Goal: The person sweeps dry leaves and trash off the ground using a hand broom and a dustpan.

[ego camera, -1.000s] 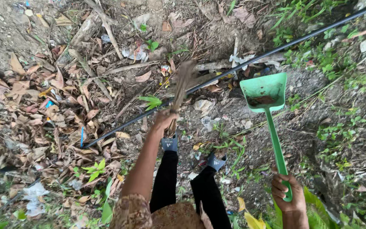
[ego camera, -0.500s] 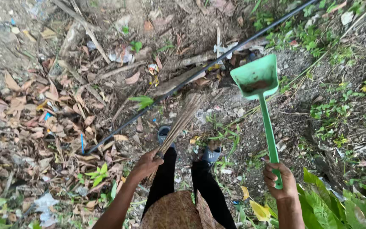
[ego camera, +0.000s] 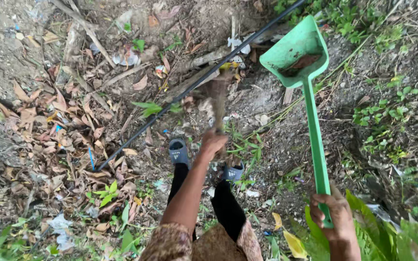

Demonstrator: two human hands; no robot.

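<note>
Outdoor ground [ego camera: 286, 140] of bare soil, seen from above. A bed of dry leaves [ego camera: 59, 130] covers the left side, unswept; scraps of litter [ego camera: 124, 59] lie beyond a black pipe [ego camera: 170, 104] that crosses diagonally. The green long-handled dustpan [ego camera: 297, 48] stands at upper right, already holding some brown debris; the right hand [ego camera: 332, 215] is closed round its handle end. The left hand [ego camera: 213, 143] grips a blurred stick broom [ego camera: 217, 94], its head near the pipe. Most sweeping appears to remain.
</note>
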